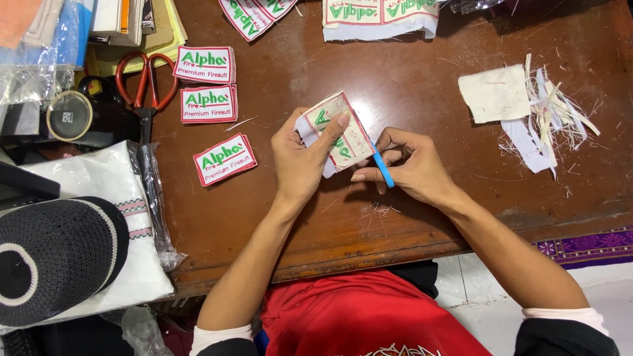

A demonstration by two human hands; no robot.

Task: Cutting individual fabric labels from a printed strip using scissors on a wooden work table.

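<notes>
Where scraps (pixel 547 118) litter: brown table (pixel 409 72).

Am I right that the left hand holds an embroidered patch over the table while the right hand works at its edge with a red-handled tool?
Not quite: the tool in the right hand is blue-handled, as the head view shows. The left hand does hold the embroidered patch over the table; the red-handled scissors lie untouched to the left.

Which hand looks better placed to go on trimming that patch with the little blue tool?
The right hand, most likely: it already holds the blue-handled tool against the edge of the embroidered patch. The left hand is busy steadying the patch, thumb pressed on its face.
</notes>
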